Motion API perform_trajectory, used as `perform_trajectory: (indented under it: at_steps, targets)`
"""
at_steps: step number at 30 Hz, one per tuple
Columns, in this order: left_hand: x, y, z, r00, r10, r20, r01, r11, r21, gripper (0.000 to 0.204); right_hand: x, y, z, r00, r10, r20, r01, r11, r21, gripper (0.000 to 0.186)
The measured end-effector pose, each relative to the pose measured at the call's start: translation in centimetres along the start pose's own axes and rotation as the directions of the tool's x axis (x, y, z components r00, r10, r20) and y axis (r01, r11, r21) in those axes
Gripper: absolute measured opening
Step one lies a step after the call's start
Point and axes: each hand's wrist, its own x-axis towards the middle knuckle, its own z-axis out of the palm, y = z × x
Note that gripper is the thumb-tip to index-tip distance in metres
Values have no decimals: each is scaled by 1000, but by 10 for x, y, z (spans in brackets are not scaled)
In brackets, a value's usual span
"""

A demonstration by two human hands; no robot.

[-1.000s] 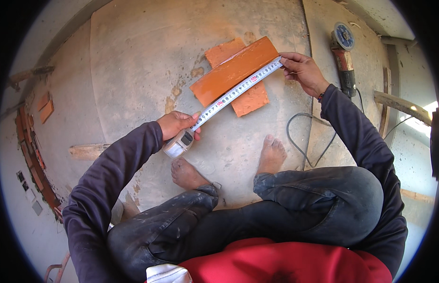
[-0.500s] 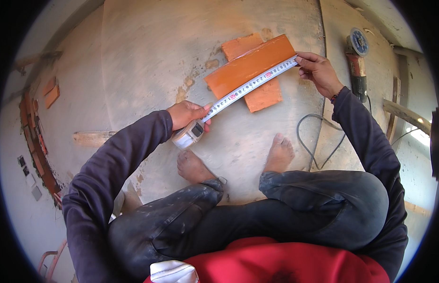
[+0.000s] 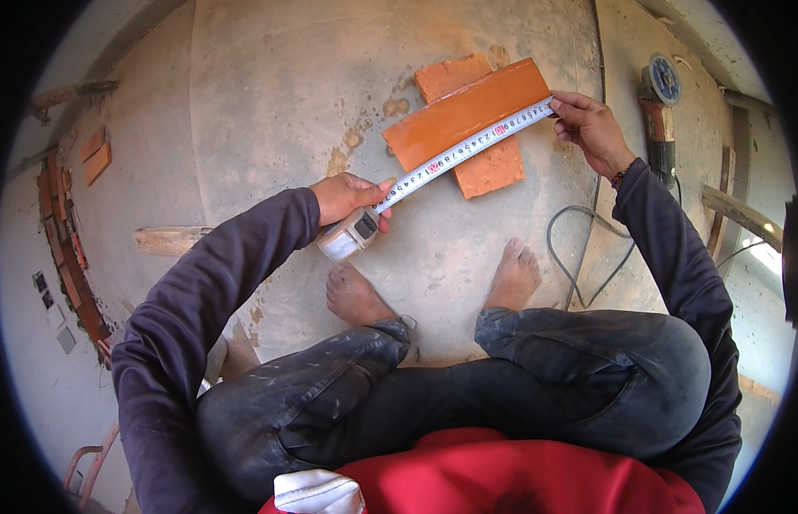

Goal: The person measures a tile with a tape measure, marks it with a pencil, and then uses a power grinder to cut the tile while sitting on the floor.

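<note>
An orange glazed tile (image 3: 466, 111) lies crosswise on a rougher terracotta piece (image 3: 487, 170) on the floor in front of my bare feet. A silver tape measure (image 3: 348, 236) is pulled out, its white blade (image 3: 468, 148) running along the near long edge of the glazed tile. My left hand (image 3: 352, 199) grips the case and blade just beyond the tile's left end. At the tile's right end, my right hand (image 3: 588, 130) pinches the blade's end between thumb and fingers.
An angle grinder (image 3: 659, 116) lies to the right, its cable (image 3: 560, 253) looped on the floor (image 3: 279, 111). Wooden pieces (image 3: 172, 241) lie at left, a wooden bar (image 3: 733, 206) at right. More orange tiles (image 3: 99, 157) are by the left wall, near a red metal tube (image 3: 97, 454).
The tile, both hands, tape and grinder all appear shifted a little up and right in the view together. The grip of each hand on the tape looks the same.
</note>
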Motion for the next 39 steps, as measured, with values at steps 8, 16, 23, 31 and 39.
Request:
perform_trajectory:
  at_steps: [8,16,23,31,39]
  targets:
    - [-1,2,0,1000,4,3,-4,1000,11,41,2,3,-4,1000,-13,13,13,1000,12,29]
    - [-1,5,2,1000,3,4,-3,1000,2,41,-1,0,-4,1000,-22,0,22,1000,0,29]
    - [1,1,1,1000,2,10,-1,999,-47,41,0,0,-4,999,-29,14,29,1000,5,28]
    - [-1,2,1,1000,-3,-11,3,999,-47,41,-1,-3,-1,1000,-29,-8,29,1000,-12,27]
    - [-1,3,4,1000,-21,-17,20,997,-80,40,0,-3,-4,1000,-17,-16,17,1000,-20,25]
